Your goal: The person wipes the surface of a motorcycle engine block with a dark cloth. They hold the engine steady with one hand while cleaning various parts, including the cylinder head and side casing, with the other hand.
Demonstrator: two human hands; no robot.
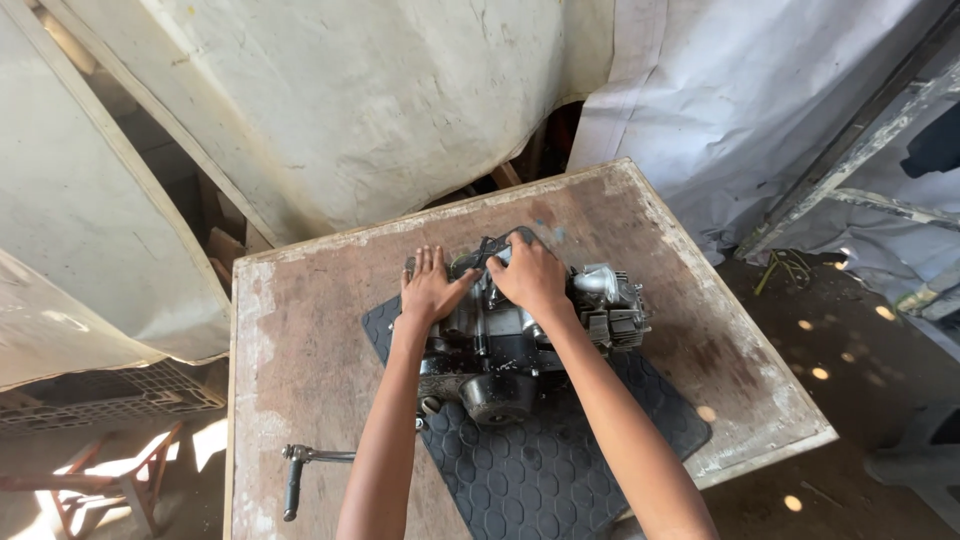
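I rest my left hand [430,285] flat and released on the engine [520,335], my right hand [528,272] grasping its top; it sits on a black rubber mat [540,465] on the wooden table [300,350], kick lever [300,470] nearby

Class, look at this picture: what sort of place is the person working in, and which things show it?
Probably a makeshift repair workshop. A small engine sits on a black rubber mat on a worn wooden table, both hands on it, with tarpaulin sheets for walls and a dirt floor.
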